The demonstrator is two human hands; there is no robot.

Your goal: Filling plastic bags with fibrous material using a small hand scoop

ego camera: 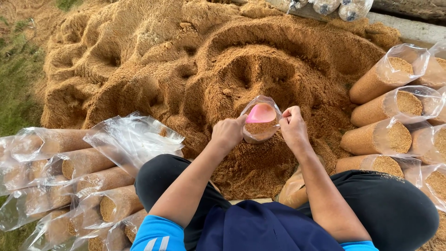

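Observation:
A clear plastic bag [260, 132], partly filled with brown sawdust, stands upright in front of me. My left hand [227, 132] pinches its left rim and my right hand [292, 126] pinches its right rim, keeping the mouth wide. A pink scoop [261, 113] rests inside the bag's mouth on the sawdust. Neither hand touches the scoop.
A big heap of brown sawdust [195, 65] spreads out ahead, with a hollow dug just beyond the bag. Filled clear bags lie stacked at the left [69, 162] and right [385, 107]. Grass [14, 88] borders the far left. My knees in dark trousers flank the bag.

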